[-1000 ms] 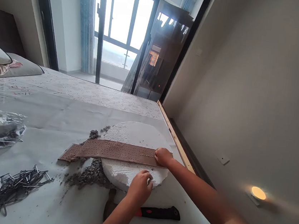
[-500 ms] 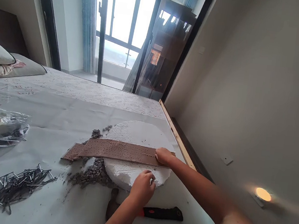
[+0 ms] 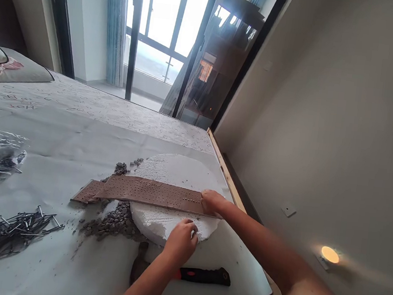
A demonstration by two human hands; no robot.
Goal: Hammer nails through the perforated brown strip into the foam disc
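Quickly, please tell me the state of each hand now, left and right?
Left hand: curled closed at the white foam disc; whether it holds something small cannot be told.
Right hand: open, fingers lying on the perforated brown strip, holding nothing.

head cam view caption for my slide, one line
Right hand pins a perforated brown strip across a white foam disc while the left hand rests on the disc's edge

Perforated strip (image 3: 148, 193) across foam disc (image 3: 176, 170); gravel (image 3: 113, 223) beside disc; hammer (image 3: 205, 275) before it; nails (image 3: 5, 234) far left.
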